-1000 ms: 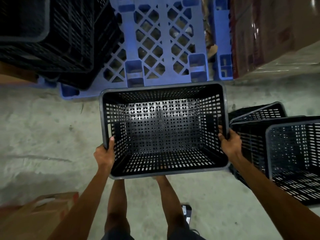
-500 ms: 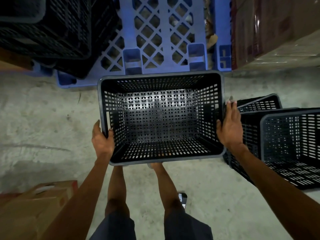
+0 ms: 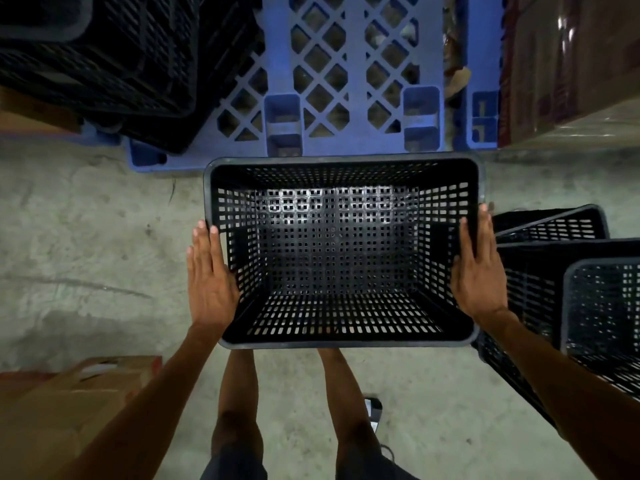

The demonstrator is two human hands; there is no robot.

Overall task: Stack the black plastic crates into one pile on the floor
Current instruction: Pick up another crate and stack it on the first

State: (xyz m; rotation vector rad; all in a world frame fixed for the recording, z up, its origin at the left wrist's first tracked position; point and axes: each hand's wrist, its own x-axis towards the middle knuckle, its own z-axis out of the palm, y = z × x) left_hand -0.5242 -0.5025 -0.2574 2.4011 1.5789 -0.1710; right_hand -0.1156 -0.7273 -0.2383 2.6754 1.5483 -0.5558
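Crate point(image 3: 341, 251) between flat palms, upright, above floor point(image 3: 86, 244) | left hand point(image 3: 211, 275), right hand point(image 3: 479, 271) open, fingers straight, pressing short walls, equally near | long axis left-right | other crates point(image 3: 561, 289) tipped just right | pallet point(image 3: 349, 74) beyond

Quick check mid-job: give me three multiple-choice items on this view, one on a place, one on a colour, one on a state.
1. Where do the other loose crates lie relative to the middle crate?
A. the person's right
B. the person's left
C. inside it

2. What colour is the pallet?
A. red
B. blue
C. green

3. How are the left hand and right hand set?
A. fists shut
B. one in a pocket
C. open, flat along the crate's sides

Answers: 1 A, they crowd the right edge. 2 B, its lattice is blue. 3 C, fingers are straight.
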